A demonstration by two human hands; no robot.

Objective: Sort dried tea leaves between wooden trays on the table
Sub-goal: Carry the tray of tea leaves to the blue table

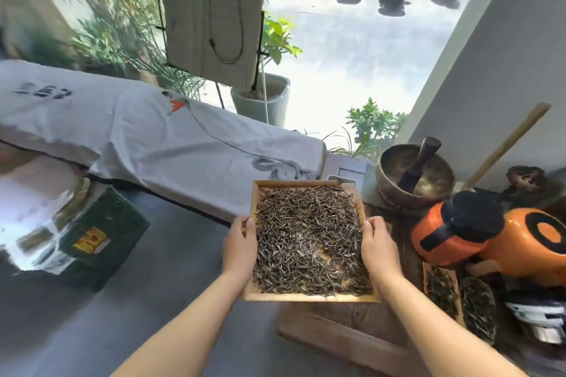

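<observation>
A square wooden tray full of dried tea leaves is held in the air over the left end of a dark wooden table. My left hand grips the tray's left wall, thumb over the rim. Its right wall is gripped the same way by my right hand. Two smaller trays of tea leaves, one rectangular and one oval, lie on the table at the right.
A brass bowl with a dark mallet stands at the table's far end. An orange jug with a black lid and an orange round object sit at right. A cloth-covered bench and a green box are at left.
</observation>
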